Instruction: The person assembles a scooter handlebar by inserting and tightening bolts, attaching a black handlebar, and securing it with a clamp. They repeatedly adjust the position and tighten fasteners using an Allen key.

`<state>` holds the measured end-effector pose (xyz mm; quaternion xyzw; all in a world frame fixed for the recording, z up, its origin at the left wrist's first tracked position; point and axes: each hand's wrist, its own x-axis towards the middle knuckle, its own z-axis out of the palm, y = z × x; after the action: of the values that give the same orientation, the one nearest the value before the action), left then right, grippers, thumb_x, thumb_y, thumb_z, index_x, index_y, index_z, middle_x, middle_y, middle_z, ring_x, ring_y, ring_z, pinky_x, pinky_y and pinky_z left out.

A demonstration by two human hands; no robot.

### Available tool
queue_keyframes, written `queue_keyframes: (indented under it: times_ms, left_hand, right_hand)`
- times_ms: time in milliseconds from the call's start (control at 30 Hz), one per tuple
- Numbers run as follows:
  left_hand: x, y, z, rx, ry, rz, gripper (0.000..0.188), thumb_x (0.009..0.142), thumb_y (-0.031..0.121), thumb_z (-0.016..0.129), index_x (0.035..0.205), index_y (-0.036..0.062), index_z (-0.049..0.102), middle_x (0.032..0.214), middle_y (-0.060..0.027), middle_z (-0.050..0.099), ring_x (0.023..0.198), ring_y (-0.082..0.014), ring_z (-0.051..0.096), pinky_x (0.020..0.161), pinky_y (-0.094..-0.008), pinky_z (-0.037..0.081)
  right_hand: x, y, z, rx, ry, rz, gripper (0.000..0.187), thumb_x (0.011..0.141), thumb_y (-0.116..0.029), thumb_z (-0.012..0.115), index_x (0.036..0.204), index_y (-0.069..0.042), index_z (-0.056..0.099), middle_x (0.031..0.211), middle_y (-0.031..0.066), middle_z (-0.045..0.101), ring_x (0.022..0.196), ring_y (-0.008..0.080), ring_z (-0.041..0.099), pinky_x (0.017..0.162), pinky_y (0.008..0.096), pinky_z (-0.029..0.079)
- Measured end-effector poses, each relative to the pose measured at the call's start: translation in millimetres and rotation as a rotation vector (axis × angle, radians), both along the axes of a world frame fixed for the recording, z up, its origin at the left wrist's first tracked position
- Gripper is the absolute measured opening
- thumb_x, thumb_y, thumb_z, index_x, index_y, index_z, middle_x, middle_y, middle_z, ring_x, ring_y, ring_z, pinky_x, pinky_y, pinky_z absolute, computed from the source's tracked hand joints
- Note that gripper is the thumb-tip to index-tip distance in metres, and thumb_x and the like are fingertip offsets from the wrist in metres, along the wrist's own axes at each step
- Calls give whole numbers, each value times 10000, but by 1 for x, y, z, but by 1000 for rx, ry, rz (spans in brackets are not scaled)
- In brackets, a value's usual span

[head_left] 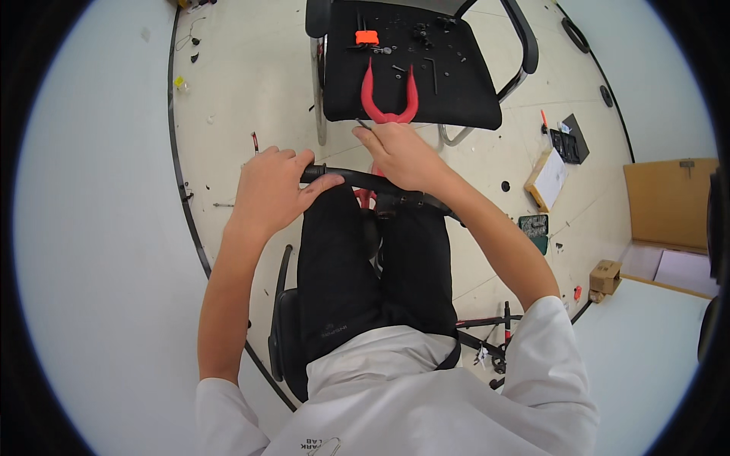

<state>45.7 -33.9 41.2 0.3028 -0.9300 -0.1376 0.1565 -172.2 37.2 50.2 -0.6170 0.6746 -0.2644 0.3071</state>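
Observation:
A black handlebar [361,180] lies across above my knees. My left hand [270,186] is closed round its left end, the thumb along the bar. My right hand [403,156] is over the middle of the bar, fingers pinched on a thin dark tool [363,123] whose tip sticks out to the left; its kind I cannot make out. Just beyond that hand, a red bicycle fork [367,91] points its two legs away from me over the chair seat. More red frame shows below the bar, between my legs; my right hand hides the part in between.
Ahead, a black chair [464,99] bears an orange block [366,38], an L-shaped hex key [434,76] and several small metal parts. On the floor to the right are a white board [549,181], a black tool case [564,146], a green case [534,232] and a cardboard box [605,280].

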Motion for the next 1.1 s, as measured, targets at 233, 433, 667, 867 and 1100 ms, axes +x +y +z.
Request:
queue_keyframes:
  times_ms: [233,433,667,867,1100]
  left_hand:
    - [-8,3,-1,31,-31,77,552,751,573,783,756,36,659,593,-89,570,633,-276,565,596,-381,455]
    - [-3,1,-12,-13,-42,72,644,652,664,797,702,38,652,574,-92,564,606,-283,584,571,-382,464]
    - [3,5,-34,-1,-29,120,690,615,704,788,649,33,630,559,-111,571,581,-314,602,534,-406,474]
    - [11,5,-51,68,-15,153,643,651,660,801,648,39,635,568,-108,582,593,-308,607,543,-399,477]
    - [11,24,-53,63,105,233,573,626,569,867,673,45,641,591,-87,567,602,-290,564,585,-381,457]
  right_hand:
    - [-10,-8,-5,141,-88,-46,418,1032,-293,456,972,70,653,801,289,631,808,484,598,748,499,476]
    - [7,-4,-12,-29,19,-1,448,1016,-253,517,758,110,554,649,280,501,651,455,494,625,488,400]
    - [26,7,-17,-191,282,120,343,988,-294,519,901,-53,747,689,208,634,683,398,642,611,492,491]
    - [45,31,-15,-230,323,170,420,847,-385,706,623,-42,613,524,100,538,534,290,570,524,402,400]
    - [40,81,-25,-568,258,155,343,731,-320,768,850,-26,637,990,129,612,1003,328,547,858,458,446]
